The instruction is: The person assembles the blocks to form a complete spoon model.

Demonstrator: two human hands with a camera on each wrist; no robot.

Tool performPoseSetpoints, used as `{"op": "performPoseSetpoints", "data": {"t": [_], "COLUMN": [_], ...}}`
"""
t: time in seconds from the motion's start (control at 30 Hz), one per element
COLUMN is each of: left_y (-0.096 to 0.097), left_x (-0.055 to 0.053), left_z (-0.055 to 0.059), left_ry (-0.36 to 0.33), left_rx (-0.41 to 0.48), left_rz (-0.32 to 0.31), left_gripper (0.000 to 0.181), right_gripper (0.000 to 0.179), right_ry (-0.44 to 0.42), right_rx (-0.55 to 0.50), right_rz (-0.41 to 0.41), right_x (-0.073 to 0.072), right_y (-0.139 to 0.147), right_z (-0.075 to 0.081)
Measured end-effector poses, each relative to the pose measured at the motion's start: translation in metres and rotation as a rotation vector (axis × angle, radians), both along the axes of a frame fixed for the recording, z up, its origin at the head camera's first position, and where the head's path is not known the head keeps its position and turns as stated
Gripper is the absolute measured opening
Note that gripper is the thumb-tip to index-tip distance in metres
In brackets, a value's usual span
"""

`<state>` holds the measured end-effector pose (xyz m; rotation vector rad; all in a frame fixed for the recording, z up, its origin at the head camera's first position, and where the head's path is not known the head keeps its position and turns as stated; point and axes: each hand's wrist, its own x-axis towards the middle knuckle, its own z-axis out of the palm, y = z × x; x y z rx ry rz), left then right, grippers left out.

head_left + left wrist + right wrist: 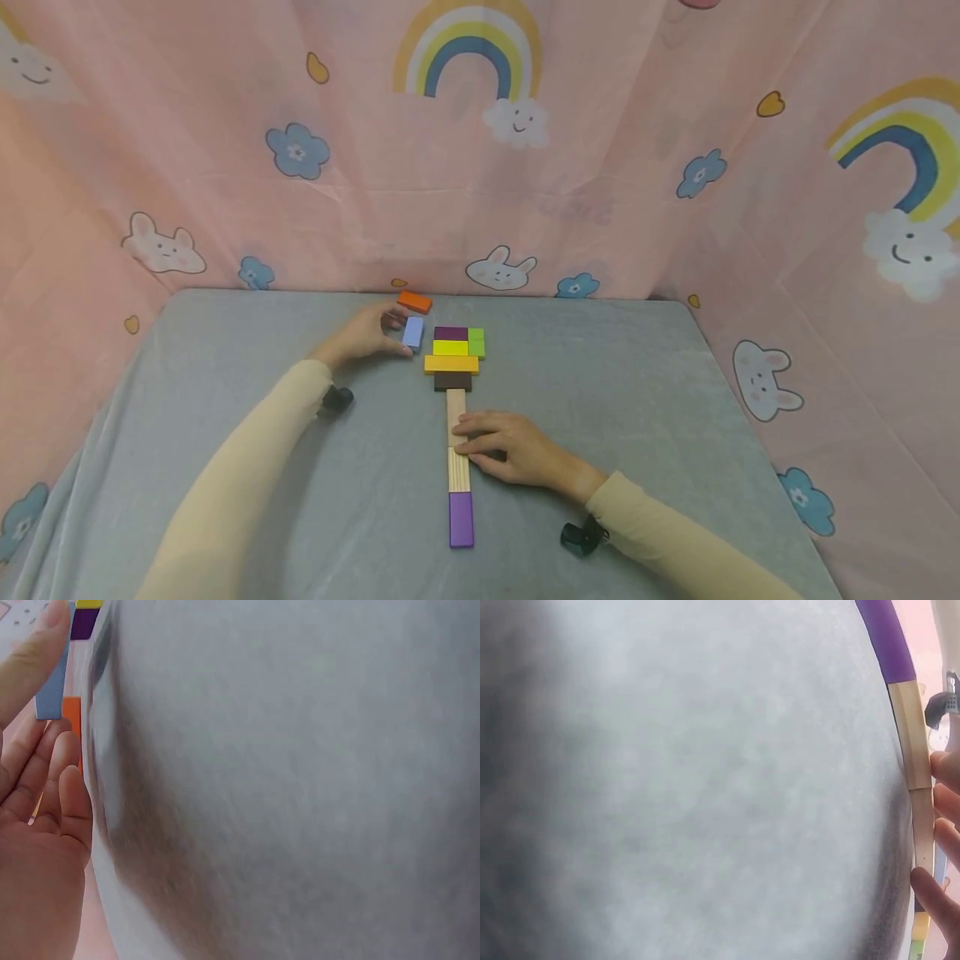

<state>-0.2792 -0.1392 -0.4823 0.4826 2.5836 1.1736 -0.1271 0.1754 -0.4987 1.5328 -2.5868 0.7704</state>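
Note:
My left hand (367, 330) pinches a light blue block (413, 332) by its two ends, thumb at the near end and fingers at the far one. In the left wrist view the block (51, 697) shows between thumb and fingertips. My right hand (517, 448) lays its fingertips on two plain wooden blocks (457, 472) set end to end. A purple block (461, 520) continues this column toward me. Beyond it come a dark brown block (453, 382), an orange-yellow one (451, 364), a yellow one (450, 348), a dark purple one (451, 333) and green (476, 343).
An orange block (415, 302) lies near the far edge of the grey cloth-covered table (600, 358), just past my left fingers. A pink patterned curtain (615, 167) hangs behind and at both sides. Dark wrist cameras (582, 537) sit beneath my sleeves.

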Motion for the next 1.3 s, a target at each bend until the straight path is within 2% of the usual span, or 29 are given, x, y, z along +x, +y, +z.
{"op": "performPoseSetpoints", "data": {"t": [0.33,0.63,0.93,1.3], "left_y": [0.011,0.015,0.018,0.021], "left_x": [0.003,0.002,-0.001,0.003], "left_z": [-0.002,-0.007,-0.010,-0.007], "left_ry": [-0.005,0.009,0.000,0.012], "left_rx": [-0.002,-0.017,-0.021,-0.041], "left_rz": [0.020,0.018,0.017,0.017], "left_gripper": [0.074,0.076,0.074,0.072], "right_gripper": [0.024,0.025,0.024,0.024], "right_ry": [0.023,-0.013,0.028,0.050], "right_rx": [-0.015,-0.009,-0.024,-0.026], "right_rz": [0.015,0.001,0.011,0.014], "right_x": [0.001,0.001,0.001,0.001], "right_y": [0.000,0.000,0.000,0.000], "right_z": [0.000,0.001,-0.001,-0.002]}}
